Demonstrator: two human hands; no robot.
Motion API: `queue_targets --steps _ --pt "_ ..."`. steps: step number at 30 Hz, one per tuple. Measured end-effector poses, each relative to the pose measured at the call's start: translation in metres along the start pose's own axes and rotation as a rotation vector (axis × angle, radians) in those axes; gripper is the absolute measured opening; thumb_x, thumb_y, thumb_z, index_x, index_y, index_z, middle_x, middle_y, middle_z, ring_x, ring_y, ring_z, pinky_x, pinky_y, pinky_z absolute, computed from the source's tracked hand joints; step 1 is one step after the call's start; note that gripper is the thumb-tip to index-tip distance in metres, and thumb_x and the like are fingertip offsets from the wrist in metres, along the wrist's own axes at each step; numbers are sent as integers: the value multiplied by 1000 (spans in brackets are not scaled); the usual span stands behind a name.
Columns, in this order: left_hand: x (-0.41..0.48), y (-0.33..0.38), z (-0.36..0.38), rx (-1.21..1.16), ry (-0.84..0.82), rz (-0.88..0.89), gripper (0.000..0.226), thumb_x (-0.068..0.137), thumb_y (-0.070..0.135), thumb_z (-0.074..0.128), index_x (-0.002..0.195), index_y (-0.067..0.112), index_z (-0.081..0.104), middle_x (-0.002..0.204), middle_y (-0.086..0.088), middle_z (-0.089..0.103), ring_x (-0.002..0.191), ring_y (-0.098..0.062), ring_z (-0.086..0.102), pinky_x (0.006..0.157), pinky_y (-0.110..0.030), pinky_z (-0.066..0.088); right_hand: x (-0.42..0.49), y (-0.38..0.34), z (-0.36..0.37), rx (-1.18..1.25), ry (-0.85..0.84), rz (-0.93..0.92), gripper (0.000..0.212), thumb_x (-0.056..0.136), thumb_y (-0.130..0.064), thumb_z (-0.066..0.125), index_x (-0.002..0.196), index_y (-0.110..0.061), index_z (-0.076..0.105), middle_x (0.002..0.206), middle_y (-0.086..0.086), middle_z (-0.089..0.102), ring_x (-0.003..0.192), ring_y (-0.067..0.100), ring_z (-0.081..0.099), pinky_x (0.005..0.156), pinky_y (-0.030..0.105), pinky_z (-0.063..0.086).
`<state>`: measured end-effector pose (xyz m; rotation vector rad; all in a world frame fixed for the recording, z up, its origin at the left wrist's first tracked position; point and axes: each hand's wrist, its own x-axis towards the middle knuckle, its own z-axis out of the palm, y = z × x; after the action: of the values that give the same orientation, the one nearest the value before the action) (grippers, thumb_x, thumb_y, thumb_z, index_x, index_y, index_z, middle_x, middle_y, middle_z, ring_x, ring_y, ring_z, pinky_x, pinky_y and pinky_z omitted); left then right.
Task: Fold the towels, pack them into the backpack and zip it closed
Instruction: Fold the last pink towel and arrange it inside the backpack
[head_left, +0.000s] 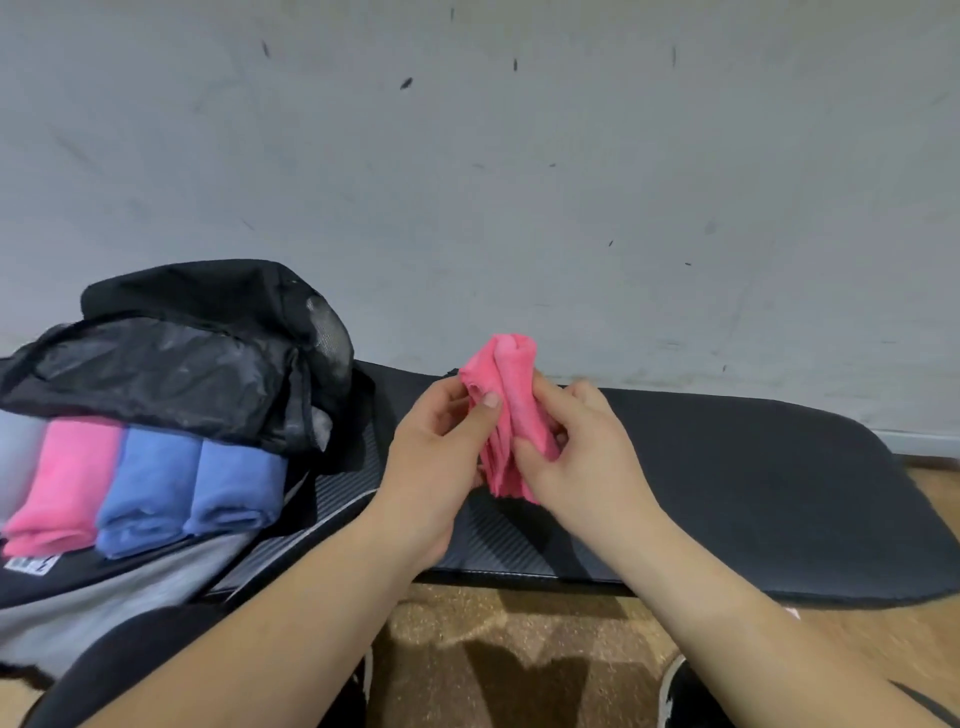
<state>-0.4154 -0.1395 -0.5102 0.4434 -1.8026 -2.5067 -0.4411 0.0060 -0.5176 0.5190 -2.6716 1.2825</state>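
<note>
Forearms: both bare, reaching from the bottom edge toward the black mat (727, 467).
Left hand (436, 447): over the mat's near-left part, thumb and fingers closed on the left side of the pink towel (506, 410).
Right hand (576, 452): just beside the left hand, fingers clamped on the same towel's right side.
Pink towel: bunched upright between both hands, its lower edges hanging just above the mat.
Backpack (182, 358): black, left of the mat, lying open with its flap thrown back.
Packed towels: one pink folded towel (62, 483) and two blue folded towels (192, 483) in a row inside the backpack, touching.
Label (31, 564): small white tag with dark print at the backpack's near edge, left of the mat; too blurred to read.
Floor (493, 623): brown, nearer than the mat.
Wall (519, 182): pale, scuffed, behind the mat.
</note>
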Motion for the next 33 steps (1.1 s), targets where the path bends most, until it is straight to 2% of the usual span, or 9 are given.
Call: queue_targets --steps 3,6,13,17,19,22,26,29,33 --pt "-12 14 -13 15 -29 13 15 104 22 60 117 23 69 105 -5 78 101 -22 76 88 -56 62 -8 -15 4 -138 -10 -46 86 85 -10 63 156 -48 34 94 -6 37 91 16 44 68 32 51" --pt "-24 28 -28 -1 -13 19 18 107 22 55 123 20 64 113 -12 76 106 -29 75 86 -56 63 -18 -34 10 -363 -58 -130 93 84 -8 61 159 -48 22 94 -4 30 88 19 34 51 35 40" --pt "-56 44 -49 -59 -38 -24 21 106 30 56 127 30 60 117 -7 77 110 -26 75 95 -49 60 -29 -82 24 -604 -38 -261 97 71 -7 69 159 -24 31 96 -4 35 84 19 37 57 31 31" --pt "-63 58 -70 53 -30 54 40 94 21 70 131 28 57 111 -7 78 108 -22 75 101 -52 57 -27 -119 18 -185 -354 -176 59 79 -11 56 130 -40 50 97 -10 46 92 18 54 71 33 46" --pt "-65 67 -88 119 -63 78 53 87 12 70 135 29 55 113 -11 77 108 -27 75 99 -54 58 -17 -126 15 115 -400 -14 71 86 0 53 133 -53 46 100 -6 60 86 12 61 78 32 53" --pt "-72 78 -111 158 -95 114 67 87 -4 71 141 29 50 119 -12 75 110 -26 74 91 -46 62 -2 -140 19 297 -365 91 56 101 -1 51 139 -41 55 103 -13 66 85 10 68 85 30 56" --pt "-73 86 -137 223 61 222 57 90 7 78 136 28 53 123 -4 73 113 -19 72 93 -41 62 6 -173 46 557 -478 251 43 106 -5 48 125 -40 65 102 -7 72 83 12 73 88 36 63" --pt "-69 93 -169 302 176 199 46 98 12 67 138 30 51 121 3 72 111 -15 72 94 -39 61 14 -187 69 562 -532 276 36 107 -14 50 116 -41 71 99 -3 70 88 16 70 94 45 62" --pt "-64 98 -228 323 403 104 41 100 21 61 138 34 51 120 4 70 108 -20 70 92 -49 61 28 -186 110 324 -406 197 31 100 -16 56 118 -36 72 93 -8 71 89 15 71 91 41 62"
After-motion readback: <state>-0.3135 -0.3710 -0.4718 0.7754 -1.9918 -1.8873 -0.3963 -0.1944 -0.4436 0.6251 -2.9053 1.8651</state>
